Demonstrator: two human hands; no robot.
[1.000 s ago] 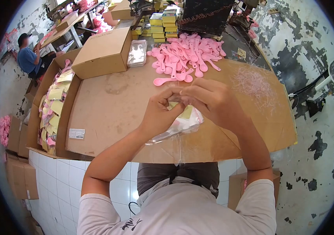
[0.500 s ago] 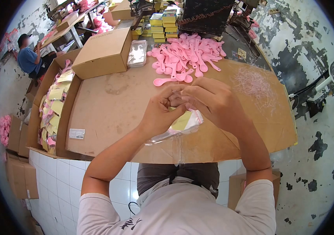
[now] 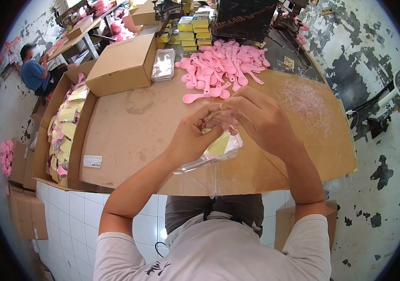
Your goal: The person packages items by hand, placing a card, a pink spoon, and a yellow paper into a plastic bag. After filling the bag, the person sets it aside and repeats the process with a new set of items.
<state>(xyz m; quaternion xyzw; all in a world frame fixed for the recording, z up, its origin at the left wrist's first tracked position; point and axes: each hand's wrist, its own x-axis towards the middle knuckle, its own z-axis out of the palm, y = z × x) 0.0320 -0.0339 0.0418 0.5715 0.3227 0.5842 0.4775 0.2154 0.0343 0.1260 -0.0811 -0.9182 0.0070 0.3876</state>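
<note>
My left hand [image 3: 191,135] is closed on a clear plastic bag [image 3: 233,143], its thumb pressed over a pale yellow card [image 3: 218,146] in or behind the film. At the bag's upper edge, the bent fingers of my right hand [image 3: 262,122] pinch the film. Something pinkish shows through the plastic between my hands, too blurred to make out. Clear film [image 3: 193,165] also lies on the table beneath them. Just beyond my fingertips is a heap of pink measuring spoons [image 3: 223,63], with one spoon [image 3: 194,98] at its near edge.
On the left, a long open carton [image 3: 79,154] holds packed bags with yellow cards. A closed cardboard box [image 3: 122,65] and a stack of clear bags [image 3: 163,64] stand behind. Thin plastic strips [image 3: 305,105] lie right. A person [image 3: 35,72] sits far left.
My right hand has shifted slightly right, away from my left fingers, and more clear film shows between them. My left hand stays nearly in place.
</note>
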